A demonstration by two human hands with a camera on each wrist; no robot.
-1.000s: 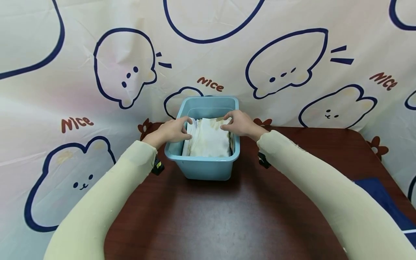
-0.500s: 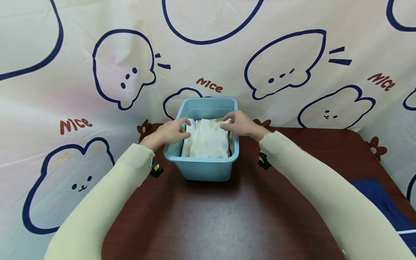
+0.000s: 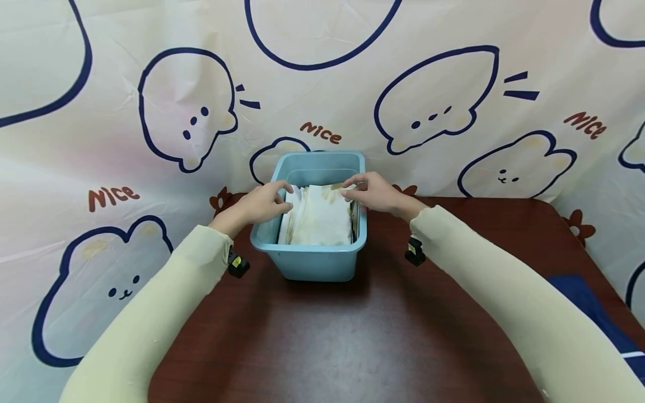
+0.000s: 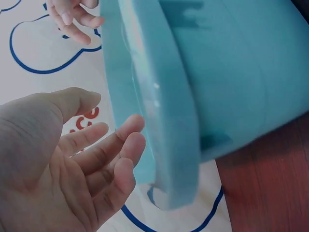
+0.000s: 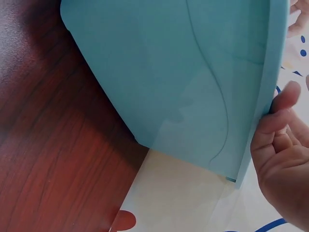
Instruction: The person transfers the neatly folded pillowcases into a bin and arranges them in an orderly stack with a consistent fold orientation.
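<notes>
A light blue plastic bin stands on the table against the back sheet. Folded white cloths with yellowish-brown stains are packed upright and flat inside it. My left hand is over the bin's left rim, fingers loosely bent and thumb apart, holding nothing. In the left wrist view its palm and fingers are beside the rim, with nothing between them. Over the right rim is my right hand, its fingertips above the cloths' back right corner. The right wrist view has it relaxed beside the rim, partly cut off by the frame.
The dark reddish-brown table spreads in front of the bin. A folded navy cloth with a white stripe lies at the right edge, partly behind the right sleeve. A cartoon-printed sheet hangs behind and at the sides.
The head view has turned slightly, so the whole scene sits a little further left. Both hands stay almost where they were over the bin, and the cloths have not moved.
</notes>
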